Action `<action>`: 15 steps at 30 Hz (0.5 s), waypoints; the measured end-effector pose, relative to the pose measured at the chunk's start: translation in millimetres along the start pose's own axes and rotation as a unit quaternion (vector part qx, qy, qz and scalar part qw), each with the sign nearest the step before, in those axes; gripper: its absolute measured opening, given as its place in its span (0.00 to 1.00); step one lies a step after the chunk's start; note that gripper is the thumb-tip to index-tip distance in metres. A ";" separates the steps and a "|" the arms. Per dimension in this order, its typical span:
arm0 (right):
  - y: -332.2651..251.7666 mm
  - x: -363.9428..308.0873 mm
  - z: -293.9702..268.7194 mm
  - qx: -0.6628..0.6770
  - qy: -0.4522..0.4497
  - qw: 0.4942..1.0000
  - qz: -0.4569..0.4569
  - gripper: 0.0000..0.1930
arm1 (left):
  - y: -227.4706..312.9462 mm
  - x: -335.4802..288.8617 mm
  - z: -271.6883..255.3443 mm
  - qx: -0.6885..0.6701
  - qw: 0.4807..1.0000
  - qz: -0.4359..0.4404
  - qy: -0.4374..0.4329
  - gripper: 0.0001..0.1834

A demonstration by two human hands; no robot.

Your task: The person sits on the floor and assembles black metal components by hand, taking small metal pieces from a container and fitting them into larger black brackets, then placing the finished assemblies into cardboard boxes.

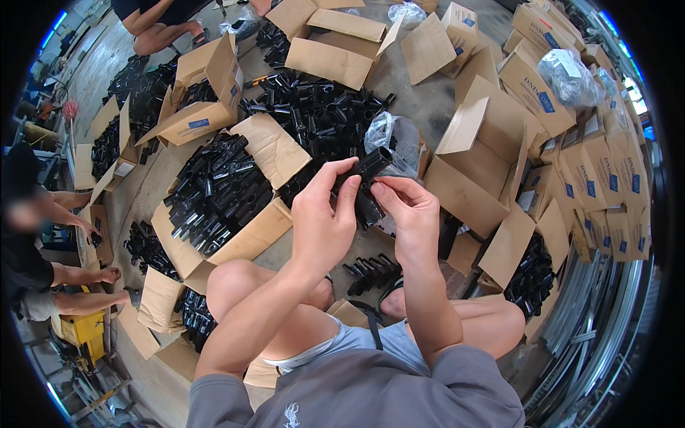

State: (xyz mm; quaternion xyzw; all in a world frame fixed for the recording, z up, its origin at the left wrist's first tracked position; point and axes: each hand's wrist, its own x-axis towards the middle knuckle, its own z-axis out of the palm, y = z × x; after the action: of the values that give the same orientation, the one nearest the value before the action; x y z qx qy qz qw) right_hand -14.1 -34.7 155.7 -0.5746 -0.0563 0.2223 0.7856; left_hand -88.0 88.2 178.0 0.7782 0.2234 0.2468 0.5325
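Up in front of my knees I hold a glossy black tubular pipe fitting (372, 165), its round open end tipped up and to the right. My left hand (325, 214) is closed on its left side, thumb and fingers pinching it. The fingertips of my right hand (409, 211) are pinched against its right side, and what lies right under them is hidden. Behind my hands spreads a heap of similar black fittings (321, 110). A short row of black fittings (372, 274) lies on the floor between my feet.
To the left stands an open carton (250, 232) filled with black fittings. An empty open carton (474, 167) is on the right, near stacked cartons (596, 175) and metal profiles (596, 314). Clear plastic bags (392, 139) lie about. A co-worker (36, 235) sits at far left.
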 end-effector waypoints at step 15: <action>8.9 -11.4 11.5 0.106 0.056 0.993 0.018 0.12 | -2.7 -1.8 5.4 0.074 0.981 0.166 0.060 0.15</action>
State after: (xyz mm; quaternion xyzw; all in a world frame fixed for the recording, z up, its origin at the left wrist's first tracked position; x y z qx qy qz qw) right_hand -30.8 -27.1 153.1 -0.5008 0.0214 0.2084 0.8398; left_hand -86.3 84.2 173.5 0.8258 0.1400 0.3606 0.4104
